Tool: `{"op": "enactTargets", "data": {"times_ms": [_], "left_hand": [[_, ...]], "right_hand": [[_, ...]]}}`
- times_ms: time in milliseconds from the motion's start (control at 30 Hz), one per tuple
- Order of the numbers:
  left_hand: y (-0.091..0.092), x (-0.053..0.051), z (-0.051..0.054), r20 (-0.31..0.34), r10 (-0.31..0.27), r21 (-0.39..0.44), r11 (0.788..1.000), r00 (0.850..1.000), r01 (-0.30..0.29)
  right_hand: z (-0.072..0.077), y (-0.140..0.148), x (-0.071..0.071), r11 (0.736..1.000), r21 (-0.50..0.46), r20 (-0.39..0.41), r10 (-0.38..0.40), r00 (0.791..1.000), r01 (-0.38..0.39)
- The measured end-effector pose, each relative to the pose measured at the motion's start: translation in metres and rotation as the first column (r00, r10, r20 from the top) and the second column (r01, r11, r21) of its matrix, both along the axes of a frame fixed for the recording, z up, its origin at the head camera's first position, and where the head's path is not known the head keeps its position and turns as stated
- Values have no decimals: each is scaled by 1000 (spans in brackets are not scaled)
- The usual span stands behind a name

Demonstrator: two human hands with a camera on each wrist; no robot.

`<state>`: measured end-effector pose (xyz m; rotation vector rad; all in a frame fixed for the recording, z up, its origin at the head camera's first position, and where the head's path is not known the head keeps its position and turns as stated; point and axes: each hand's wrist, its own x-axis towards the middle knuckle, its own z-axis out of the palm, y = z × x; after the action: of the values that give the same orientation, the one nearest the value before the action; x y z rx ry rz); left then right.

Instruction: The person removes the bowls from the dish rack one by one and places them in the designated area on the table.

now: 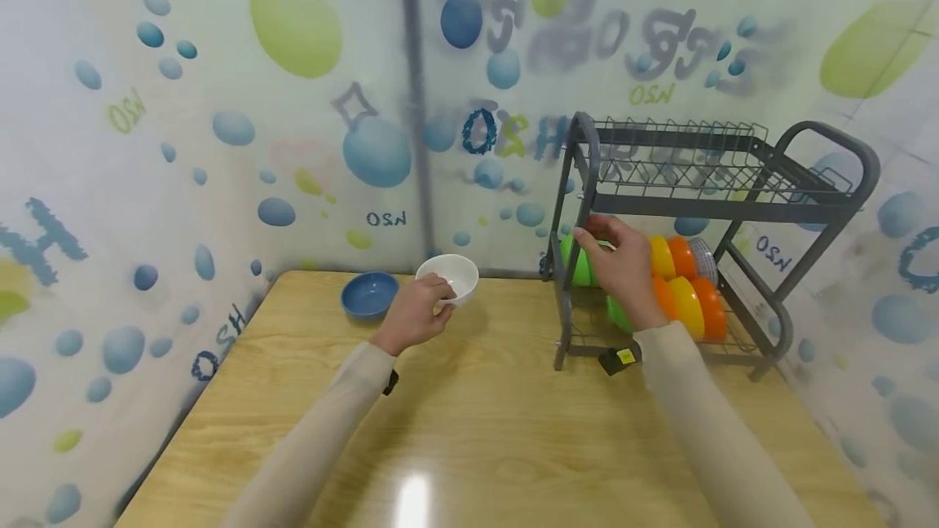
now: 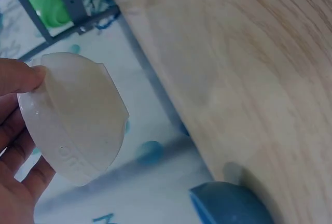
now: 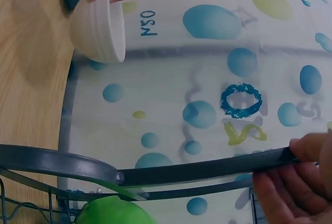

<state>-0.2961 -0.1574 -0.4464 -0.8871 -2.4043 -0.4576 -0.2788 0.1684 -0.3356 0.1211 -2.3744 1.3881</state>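
My left hand [image 1: 412, 314] holds a white bowl [image 1: 460, 270] by its rim, raised off the table. In the left wrist view, the thumb is at the rim of the white bowl [image 2: 78, 120], with the other fingers behind it. A blue bowl [image 1: 369, 297] sits on the table just left of that hand. My right hand [image 1: 626, 271] pinches the left front post of a grey two-tier dish rack [image 1: 587, 178]. Its thumb and fingers show on either side of the bar [image 3: 223, 168] in the right wrist view.
On the rack's lower shelf stand green bowls [image 1: 582, 263], orange bowls [image 1: 708, 312] and yellow bowls [image 1: 685, 308], on edge in two rows. The wire upper shelf [image 1: 682, 173] is above them. Behind the wooden table [image 1: 469, 422] hangs a patterned curtain [image 1: 315, 145].
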Motion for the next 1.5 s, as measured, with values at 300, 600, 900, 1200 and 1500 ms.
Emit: {"op": "enactTargets", "data": {"times_ms": [300, 600, 900, 1200, 1500], "left_hand": [[-3, -14, -22, 85, 104, -2, 995, 991, -104], [-11, -25, -37, 123, 167, -27, 986, 978, -165], [-17, -26, -40, 152, 187, -24, 982, 971, -186], [-16, -29, -34, 221, 169, -31, 986, 960, -166], [-7, -21, -47, 170, 198, -42, 980, 965, -194]], "right_hand": [[-6, 6, -7, 993, 115, -110, -18, 994, 30], [-6, 6, -11, 990, 141, -149, -2, 989, 23], [-6, 4, -12, 990, 135, -151, -11, 989, 32], [-6, 4, -13, 994, 106, -164, -9, 986, 26], [-11, 4, -12, 995, 98, -162, -4, 987, 20]]}}
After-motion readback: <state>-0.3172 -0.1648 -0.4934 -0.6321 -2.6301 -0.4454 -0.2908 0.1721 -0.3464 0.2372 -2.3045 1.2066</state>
